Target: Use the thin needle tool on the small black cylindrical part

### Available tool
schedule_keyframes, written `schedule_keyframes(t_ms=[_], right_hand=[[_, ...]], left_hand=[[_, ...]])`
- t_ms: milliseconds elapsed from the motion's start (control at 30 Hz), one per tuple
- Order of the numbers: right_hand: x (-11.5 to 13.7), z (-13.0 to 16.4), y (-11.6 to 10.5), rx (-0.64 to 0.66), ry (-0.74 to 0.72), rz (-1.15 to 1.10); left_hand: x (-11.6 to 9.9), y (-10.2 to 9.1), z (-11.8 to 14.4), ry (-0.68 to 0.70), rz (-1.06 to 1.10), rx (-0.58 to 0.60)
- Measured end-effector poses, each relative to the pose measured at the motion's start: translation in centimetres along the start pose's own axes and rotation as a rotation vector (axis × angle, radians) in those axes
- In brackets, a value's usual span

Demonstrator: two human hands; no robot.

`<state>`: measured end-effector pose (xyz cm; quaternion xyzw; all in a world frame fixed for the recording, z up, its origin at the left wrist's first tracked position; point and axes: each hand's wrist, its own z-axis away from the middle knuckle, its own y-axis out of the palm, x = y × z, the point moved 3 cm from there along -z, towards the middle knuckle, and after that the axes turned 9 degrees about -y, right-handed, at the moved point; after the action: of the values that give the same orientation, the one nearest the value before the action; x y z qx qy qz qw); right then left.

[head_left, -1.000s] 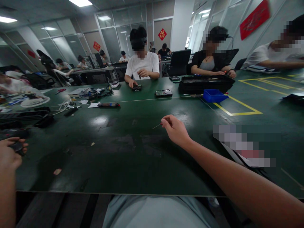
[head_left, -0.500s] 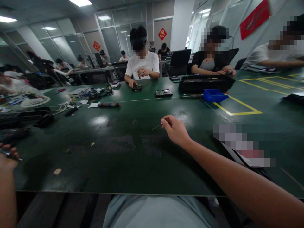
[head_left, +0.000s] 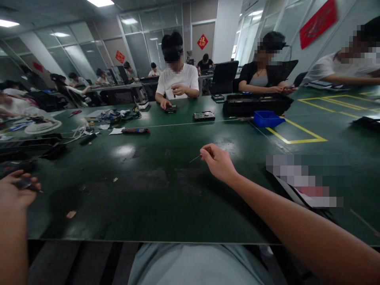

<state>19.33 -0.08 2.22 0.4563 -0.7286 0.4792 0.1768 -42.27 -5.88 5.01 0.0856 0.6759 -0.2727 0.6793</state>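
My right hand (head_left: 218, 162) hovers over the middle of the dark green table (head_left: 154, 186), fingers closed on a thin screwdriver (head_left: 196, 158) with a red grip whose metal tip points left. My left hand (head_left: 14, 192) is at the far left edge of the view, just above the table. Its fingers curl around a small dark metal part (head_left: 25, 184); what the part is cannot be made out.
Across the table a person in a white shirt works on a small device (head_left: 171, 108). A hard drive (head_left: 204, 116), a blue bin (head_left: 267, 118), a black tray (head_left: 257, 104), a pen-like tool (head_left: 135, 130) and cable clutter (head_left: 115, 115) lie beyond. Yellow tape lines (head_left: 297, 132) mark the right.
My left hand dipped toward the left edge, then came back right and up with the small dark part in it. My right hand and the screwdriver stayed nearly still.
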Motion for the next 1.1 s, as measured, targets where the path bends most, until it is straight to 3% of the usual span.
schedule_keyframes(t_ms=[100,267,467,667,800,900,1100], right_hand=[[0.0,0.0,0.0,0.000,0.000,-0.003],[-0.2,0.0,-0.1,-0.008,-0.006,-0.008],[0.1,-0.1,-0.2,-0.012,-0.009,0.000],[0.1,-0.1,-0.1,-0.019,-0.007,0.004],[0.0,-0.1,-0.1,-0.028,0.002,0.017],[0.0,-0.2,-0.2,-0.043,0.008,0.016],[-0.1,-0.2,-0.3,-0.093,0.014,0.007]], left_hand=[[-1.2,2.5,3.0,-0.106,0.201,0.028],[-3.4,8.1,7.1,-0.092,0.297,0.180],[-5.0,15.3,12.2,-0.117,0.335,0.493],[-6.5,21.2,20.2,-0.112,0.353,0.824],[-6.3,23.9,25.7,-0.107,0.310,1.032],[-5.3,25.4,29.3,-0.062,0.244,1.125],[-3.0,26.9,34.4,0.270,-0.027,1.287]])
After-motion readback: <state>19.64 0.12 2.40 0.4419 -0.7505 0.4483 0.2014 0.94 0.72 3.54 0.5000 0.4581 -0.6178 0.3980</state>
